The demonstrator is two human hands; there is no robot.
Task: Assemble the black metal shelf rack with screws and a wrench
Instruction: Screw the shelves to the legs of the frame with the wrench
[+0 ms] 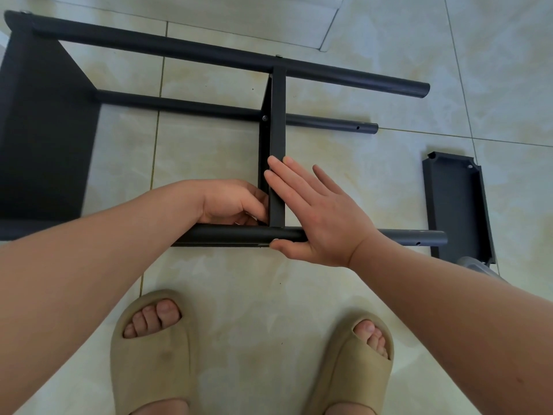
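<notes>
The black metal rack [191,49] lies on its side on the tiled floor, with several round tubes running left to right. A middle shelf panel [277,115] stands crosswise between them. My left hand [230,202] is curled at the corner where this panel meets the near tube [239,235], and its fingers pinch a small silvery piece; whether it is a screw or a wrench is hidden. My right hand [317,214] lies with straight fingers against the panel's right face, thumb under the near tube.
A loose black shelf panel [454,205] lies on the floor at the right, with a clear plastic container [475,265] at its near end. The rack's end panel [39,130] fills the left. My feet in beige slippers [155,354] stand close below the rack.
</notes>
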